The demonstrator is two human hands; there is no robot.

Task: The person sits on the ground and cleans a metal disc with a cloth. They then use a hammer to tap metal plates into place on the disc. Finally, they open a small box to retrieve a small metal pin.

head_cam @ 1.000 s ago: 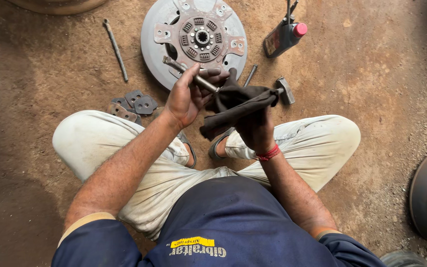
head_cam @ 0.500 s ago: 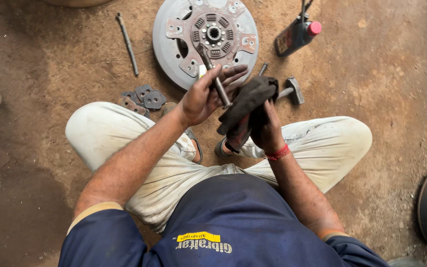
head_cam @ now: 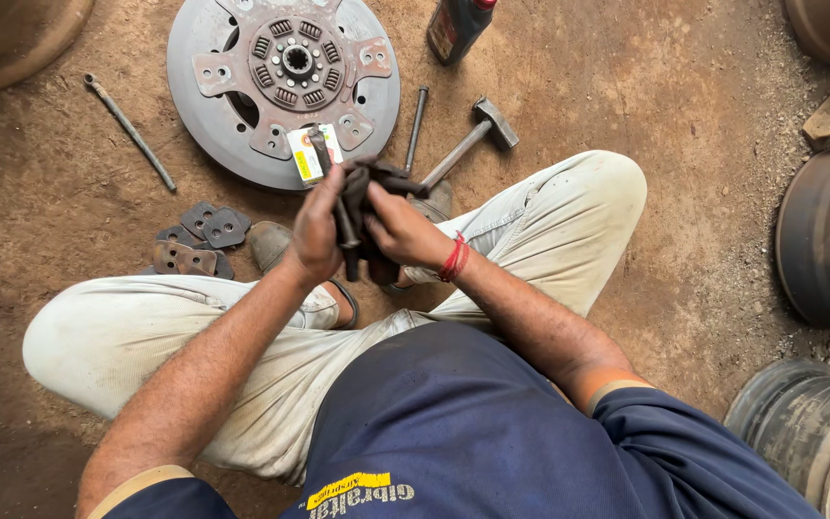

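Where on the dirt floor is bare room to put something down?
Bare dirt lies right of the steel hammer, between the person's knee and the rusty drum, and left of the thin metal rod. It is crowded around the round grey clutch disc, the small grey plates and both hands.

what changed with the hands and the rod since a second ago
Both hands drew closer together: the left hand now grips the thin metal rod upright against the dark rag, which the right hand bunches around it. The clutch disc, hammer and small plates lie unmoved on the ground.
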